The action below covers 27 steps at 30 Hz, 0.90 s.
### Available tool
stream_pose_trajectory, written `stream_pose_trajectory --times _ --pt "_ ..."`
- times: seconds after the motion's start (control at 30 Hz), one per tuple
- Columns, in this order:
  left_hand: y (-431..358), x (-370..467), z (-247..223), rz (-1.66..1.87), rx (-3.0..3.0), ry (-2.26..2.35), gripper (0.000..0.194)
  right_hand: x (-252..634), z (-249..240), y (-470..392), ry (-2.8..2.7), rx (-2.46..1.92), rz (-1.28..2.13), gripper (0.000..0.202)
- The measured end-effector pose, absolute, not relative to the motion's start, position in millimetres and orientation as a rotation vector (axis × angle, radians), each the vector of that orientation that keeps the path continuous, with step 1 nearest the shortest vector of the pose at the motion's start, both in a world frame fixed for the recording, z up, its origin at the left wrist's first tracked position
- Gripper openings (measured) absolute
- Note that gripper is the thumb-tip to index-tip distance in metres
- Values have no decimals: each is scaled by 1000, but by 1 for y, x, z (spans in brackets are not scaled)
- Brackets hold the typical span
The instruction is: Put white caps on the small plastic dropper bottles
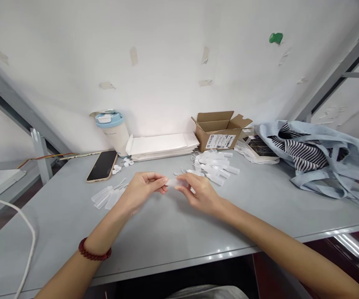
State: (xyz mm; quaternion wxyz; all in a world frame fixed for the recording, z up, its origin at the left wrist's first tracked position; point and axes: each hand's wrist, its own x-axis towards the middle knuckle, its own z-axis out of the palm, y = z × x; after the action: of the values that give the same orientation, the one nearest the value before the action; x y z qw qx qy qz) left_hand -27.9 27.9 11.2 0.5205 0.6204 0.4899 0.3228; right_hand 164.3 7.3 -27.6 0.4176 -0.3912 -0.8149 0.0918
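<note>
Above the middle of the grey table (179,249), a small translucent plastic tube (173,182) is held level between both hands. My left hand (146,187) pinches its left end, and my right hand (198,191) grips its right part with thumb and fingers. Fingertips cover both ends of the tube. Beyond my right hand lies a pile of similar translucent tubes (216,165) with thin loops. A smaller group of tubes (107,197) rests left of my left hand. Small white caps (127,162) sit near the phone.
A phone (102,166) and a blue-lidded cup (113,132) stand at the back left. Flat white packets (163,146) and an open cardboard box (218,133) are along the wall. A light-blue bag (316,153) is at right, a white cable (31,241) at left.
</note>
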Motion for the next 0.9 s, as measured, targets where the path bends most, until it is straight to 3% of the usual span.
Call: stream_pose_trajectory --times 0.27,0.47,0.67,0.9 --pt "21 -22 15 884 1588 1178 27 161 -11 2 -1662 -1121 980 20" --pt "19 -18 6 1051 1757 1060 15 162 -7 8 -1353 -1014 1477 36" --pt "18 -16 5 1095 1875 998 9 165 -13 12 -1239 -954 1648 40" --pt "20 -22 14 1016 1657 1102 33 163 -8 8 -1234 -896 1669 39"
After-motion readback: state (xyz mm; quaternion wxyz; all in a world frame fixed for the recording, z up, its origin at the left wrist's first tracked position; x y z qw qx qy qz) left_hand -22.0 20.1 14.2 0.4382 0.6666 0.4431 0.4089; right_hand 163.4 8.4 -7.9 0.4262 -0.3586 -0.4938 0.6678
